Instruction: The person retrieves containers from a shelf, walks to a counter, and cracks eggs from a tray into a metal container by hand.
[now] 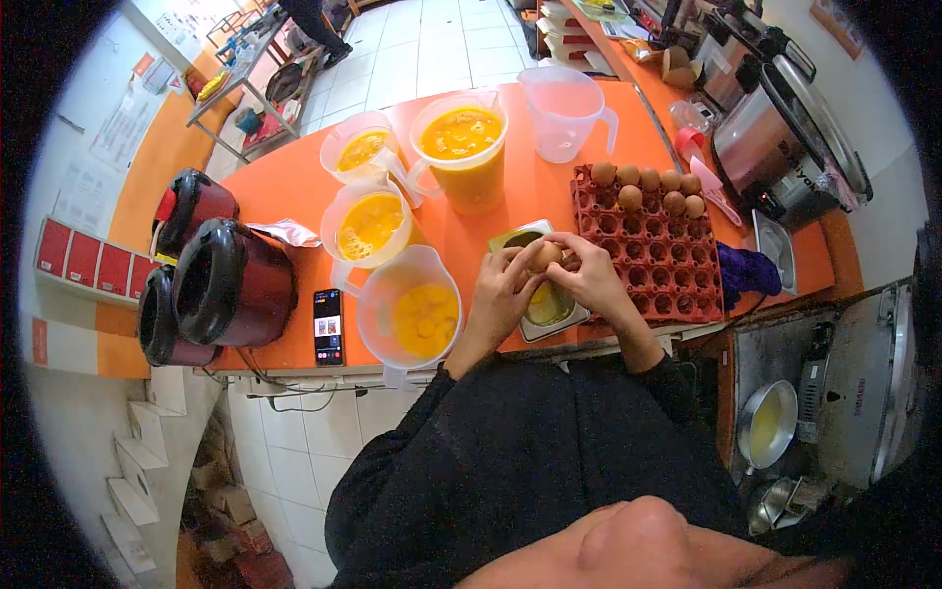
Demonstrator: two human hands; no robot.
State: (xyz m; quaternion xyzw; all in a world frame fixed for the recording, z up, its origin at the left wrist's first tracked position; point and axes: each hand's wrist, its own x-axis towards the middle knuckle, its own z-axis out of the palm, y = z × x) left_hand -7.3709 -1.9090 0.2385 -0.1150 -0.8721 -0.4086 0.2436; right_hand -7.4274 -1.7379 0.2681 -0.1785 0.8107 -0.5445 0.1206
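Note:
Both my left hand (500,291) and my right hand (589,274) hold a brown egg (546,256) between their fingertips. Under them is a rectangular metal container (543,333) with raw egg in it. To the right lies a red egg tray (647,318) with several brown eggs in its far rows and many vacant cups. Left of my hands stands a translucent plastic jug (379,294) with yolks in it. Beyond it are a jug of egg liquid (333,221), another such jug (331,151) and a fuller large jug (471,180). Whether the egg's shell is cracked is hidden by my fingers.
An empty translucent jug (561,110) stands at the far side. A smartphone (328,327) and dark red cookers (239,287) are on the left. On the right are a pink spatula (714,184), a purple cloth (743,271) and a large steel cooker (784,147). A person (309,26) stands far back.

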